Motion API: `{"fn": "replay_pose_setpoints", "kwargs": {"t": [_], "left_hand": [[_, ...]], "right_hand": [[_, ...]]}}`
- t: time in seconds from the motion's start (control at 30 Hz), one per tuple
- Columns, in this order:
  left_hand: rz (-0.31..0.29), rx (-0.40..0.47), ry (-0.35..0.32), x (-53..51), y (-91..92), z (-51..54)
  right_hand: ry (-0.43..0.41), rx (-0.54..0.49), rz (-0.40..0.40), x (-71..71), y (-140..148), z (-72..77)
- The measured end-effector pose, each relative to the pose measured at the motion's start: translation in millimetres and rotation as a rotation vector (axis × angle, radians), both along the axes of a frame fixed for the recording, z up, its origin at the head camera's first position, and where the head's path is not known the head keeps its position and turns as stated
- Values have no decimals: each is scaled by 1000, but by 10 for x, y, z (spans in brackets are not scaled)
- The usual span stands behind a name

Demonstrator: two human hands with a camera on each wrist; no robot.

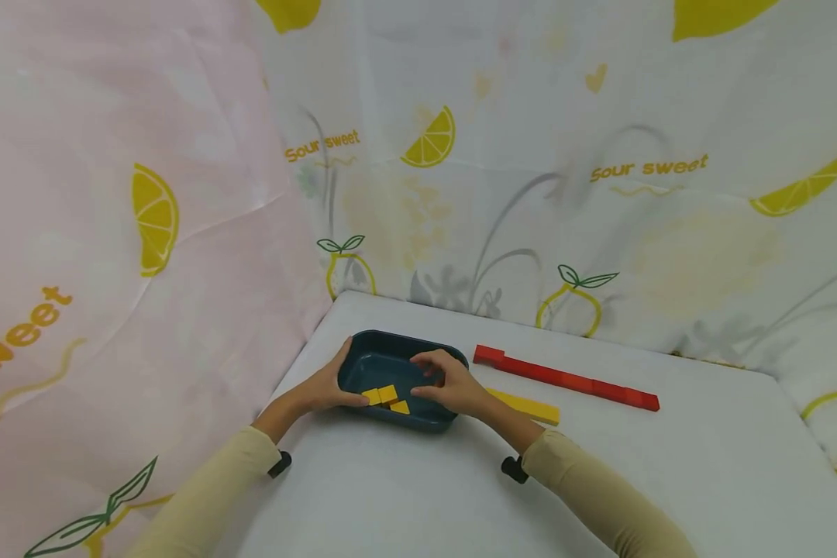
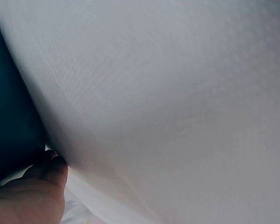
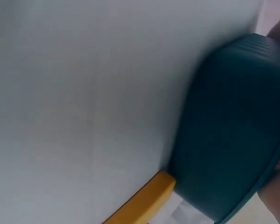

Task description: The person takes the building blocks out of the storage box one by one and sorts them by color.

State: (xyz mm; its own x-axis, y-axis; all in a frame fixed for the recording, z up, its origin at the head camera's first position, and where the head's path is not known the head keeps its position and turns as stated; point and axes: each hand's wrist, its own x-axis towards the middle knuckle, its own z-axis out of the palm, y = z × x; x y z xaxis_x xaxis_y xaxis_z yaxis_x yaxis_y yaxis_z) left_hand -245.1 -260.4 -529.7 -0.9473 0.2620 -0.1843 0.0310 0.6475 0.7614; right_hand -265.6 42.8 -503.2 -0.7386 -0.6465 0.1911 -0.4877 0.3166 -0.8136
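A dark teal rectangular dish (image 1: 380,368) with rounded corners sits on the white table in the head view. My left hand (image 1: 329,385) grips its left end, the thumb over the front rim beside a few small yellow blocks (image 1: 388,394) inside. The left wrist view shows that hand's fingers (image 2: 56,170) against the dish's outer wall. Over the dish's right part, my right hand (image 1: 453,384) reaches in with bent fingers. A gap shows between thumb and forefinger, and I see nothing held there. In the right wrist view the dish (image 3: 228,126) hides most of that hand.
Right of the dish lies a yellow row of blocks (image 1: 530,407), partly behind my right wrist. Farther back a long red row of blocks (image 1: 565,380) runs to the right. Lemon-printed cloth (image 1: 460,194) hangs behind and left of the white table (image 1: 404,488).
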Motion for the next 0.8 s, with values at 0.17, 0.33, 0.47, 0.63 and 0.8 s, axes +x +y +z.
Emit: {"fn": "replay_pose_setpoints", "kwargs": {"t": [0.17, 0.33, 0.47, 0.63, 0.8], "left_hand": [[-3, -15, 4, 7, 3, -30], [-25, 5, 25, -7, 18, -16], [-41, 13, 28, -8, 55, -34], [-28, 12, 10, 23, 52, -46], [-6, 26, 14, 26, 13, -19]], "right_hand": [[-28, 20, 5, -73, -271, -81], [-68, 65, 31, -136, -468, -144], [-141, 130, 32, -142, -521, -233], [-194, 199, 38, -139, -570, -296], [-176, 260, 29, -172, -667, -306]]}}
